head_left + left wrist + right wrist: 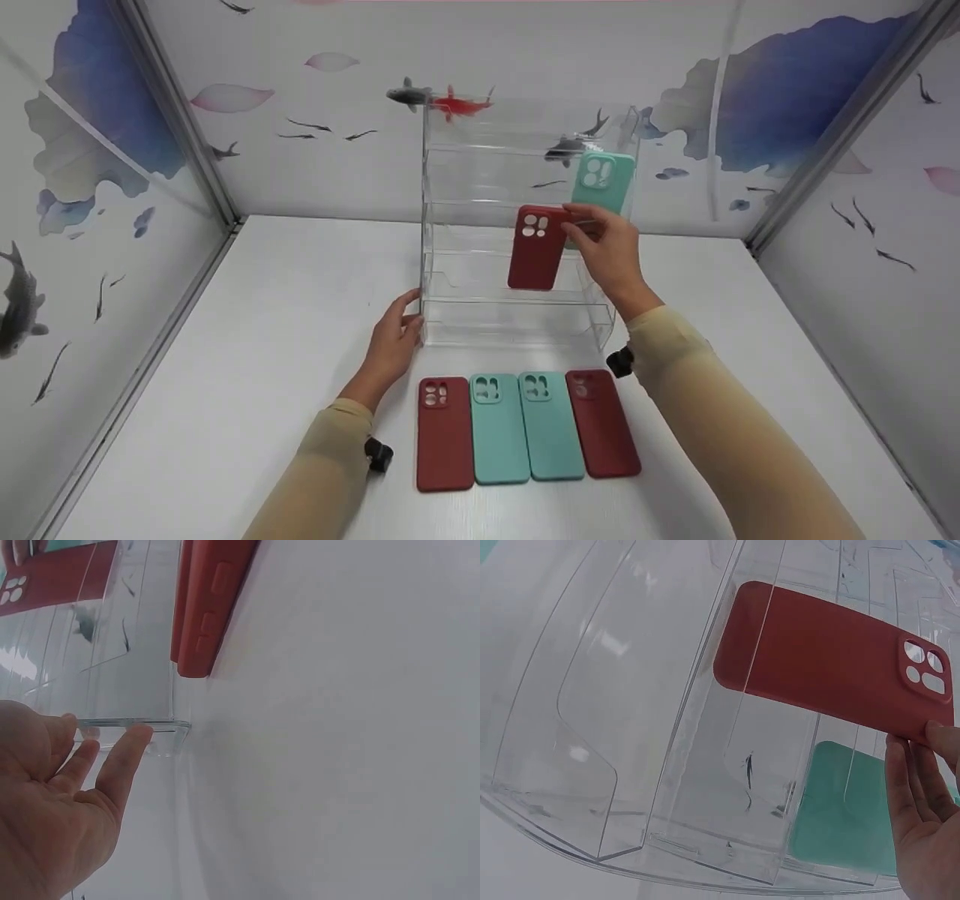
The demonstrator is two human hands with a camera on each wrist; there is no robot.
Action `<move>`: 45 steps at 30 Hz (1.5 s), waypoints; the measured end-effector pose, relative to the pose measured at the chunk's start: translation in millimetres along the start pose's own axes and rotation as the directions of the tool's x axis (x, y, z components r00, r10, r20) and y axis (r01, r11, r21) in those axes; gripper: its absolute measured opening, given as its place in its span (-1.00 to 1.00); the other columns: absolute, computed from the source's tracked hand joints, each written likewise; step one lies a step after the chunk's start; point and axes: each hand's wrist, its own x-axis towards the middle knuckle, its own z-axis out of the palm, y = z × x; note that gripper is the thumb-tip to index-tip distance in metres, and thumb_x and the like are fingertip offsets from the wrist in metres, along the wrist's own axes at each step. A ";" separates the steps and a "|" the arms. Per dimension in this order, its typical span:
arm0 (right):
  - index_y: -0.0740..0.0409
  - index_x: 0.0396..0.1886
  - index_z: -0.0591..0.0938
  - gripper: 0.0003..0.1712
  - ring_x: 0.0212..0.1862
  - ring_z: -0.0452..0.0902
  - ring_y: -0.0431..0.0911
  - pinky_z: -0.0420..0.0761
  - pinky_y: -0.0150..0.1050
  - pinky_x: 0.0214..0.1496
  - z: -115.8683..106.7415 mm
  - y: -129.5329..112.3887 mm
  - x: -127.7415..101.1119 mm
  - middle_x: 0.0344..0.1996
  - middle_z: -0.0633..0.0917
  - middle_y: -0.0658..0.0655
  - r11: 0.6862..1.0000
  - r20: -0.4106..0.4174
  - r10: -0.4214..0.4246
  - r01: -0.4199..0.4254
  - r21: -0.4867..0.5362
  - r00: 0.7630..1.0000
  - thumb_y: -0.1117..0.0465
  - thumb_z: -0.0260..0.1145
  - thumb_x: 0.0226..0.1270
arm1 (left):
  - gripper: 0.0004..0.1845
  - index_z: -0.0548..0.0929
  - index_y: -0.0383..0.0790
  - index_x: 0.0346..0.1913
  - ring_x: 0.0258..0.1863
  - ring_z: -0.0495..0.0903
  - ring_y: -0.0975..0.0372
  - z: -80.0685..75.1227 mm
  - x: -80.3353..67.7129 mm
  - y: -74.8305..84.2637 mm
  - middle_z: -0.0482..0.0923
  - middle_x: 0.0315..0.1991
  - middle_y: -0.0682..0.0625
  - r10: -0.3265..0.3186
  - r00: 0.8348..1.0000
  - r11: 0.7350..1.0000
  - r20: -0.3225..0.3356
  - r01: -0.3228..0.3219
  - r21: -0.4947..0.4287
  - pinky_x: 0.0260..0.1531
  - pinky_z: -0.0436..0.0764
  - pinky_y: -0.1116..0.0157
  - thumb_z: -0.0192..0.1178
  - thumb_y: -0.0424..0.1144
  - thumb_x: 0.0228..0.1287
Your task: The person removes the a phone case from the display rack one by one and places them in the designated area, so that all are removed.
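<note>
My right hand (611,251) pinches a dark red phone case (534,255) by its upper right corner, between thumb and fingers. In the right wrist view the lower end of that case overlaps the clear lip of a shelf on the transparent tiered rack (517,313). A teal phone case (613,171) stands in a higher tier at the rack's right, partly behind the right hand. At the rack's lower left side, my left hand (392,341) touches the edge with extended fingers (127,765), holding no case.
In front of the rack lie a red case (445,442) at left, two teal cases (500,439) in the middle and another red case (607,431) at right, side by side on the white table (300,300). Printed walls (300,180) enclose the table behind and on both sides.
</note>
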 end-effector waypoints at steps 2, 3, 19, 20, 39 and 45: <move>0.04 0.20 0.72 -0.64 -0.05 0.77 -0.07 0.73 -0.53 -0.04 -1.8 -0.4 -1.9 -0.04 0.80 0.11 1.000 -0.003 0.002 -0.002 -0.008 1.000 0.16 0.40 0.46 | -0.45 0.20 -0.06 0.61 0.39 0.52 0.02 0.0 -1.0 -0.7 0.28 0.55 -0.09 -0.001 1.000 1.000 0.001 0.001 -0.001 0.29 0.68 0.08 -0.03 -0.26 0.67; 0.04 0.19 0.72 -0.64 -0.05 0.77 -0.07 0.73 -0.52 -0.03 -2.9 -0.9 -2.9 -0.04 0.80 0.11 1.000 -0.005 0.002 -0.002 -0.009 1.000 0.15 0.41 0.45 | -0.45 0.20 -0.06 0.61 0.38 0.52 0.02 0.0 -1.4 -1.1 0.28 0.55 -0.10 -0.002 1.000 1.000 0.000 0.002 -0.004 0.29 0.68 0.08 -0.03 -0.26 0.66; 0.03 0.13 0.75 -0.68 -0.15 0.77 -0.16 0.73 -0.54 -0.04 -34.2 -11.3 -10.2 -0.04 0.80 0.13 0.996 -0.124 -0.077 0.081 0.026 0.989 0.15 0.43 0.43 | -0.46 0.23 -0.05 0.59 0.37 0.54 0.03 -2.0 1.0 -3.2 0.29 0.56 -0.07 -0.003 1.000 1.000 -0.020 0.002 -0.011 0.26 0.71 0.10 -0.02 -0.26 0.66; 0.03 0.13 0.76 -0.68 -0.14 0.77 -0.16 0.73 -0.54 -0.04 -35.6 -12.0 -11.0 -0.04 0.80 0.13 0.997 -0.123 -0.077 0.081 0.022 0.989 0.14 0.43 0.43 | -0.46 0.23 -0.04 0.59 0.37 0.53 0.03 -2.1 1.0 -3.4 0.28 0.56 -0.07 -0.003 1.000 1.000 -0.019 0.003 -0.015 0.26 0.71 0.10 -0.02 -0.25 0.66; 0.15 0.20 0.72 -0.63 -0.23 0.77 -0.23 0.75 -0.56 -0.14 -73.5 -3.9 -40.3 -0.03 0.77 0.26 0.999 -0.007 0.034 -0.034 -0.007 0.999 0.20 0.41 0.44 | -0.46 0.20 -0.02 0.60 0.39 0.50 0.04 -0.2 -0.5 1.2 0.28 0.55 -0.07 -0.019 1.000 1.000 -0.006 0.019 -0.016 0.32 0.67 0.09 -0.05 -0.23 0.68; 0.14 0.23 0.70 -0.59 -0.21 0.79 -0.22 0.76 -0.53 -0.11 -93.5 3.1 -51.7 0.01 0.76 0.28 0.988 0.088 0.149 -0.145 -0.058 0.985 0.13 0.40 0.47 | -0.46 0.22 -0.03 0.60 0.38 0.52 0.03 1.4 -1.2 0.5 0.31 0.53 -0.10 -0.011 1.000 0.999 -0.010 0.010 -0.032 0.29 0.69 0.08 -0.03 -0.25 0.67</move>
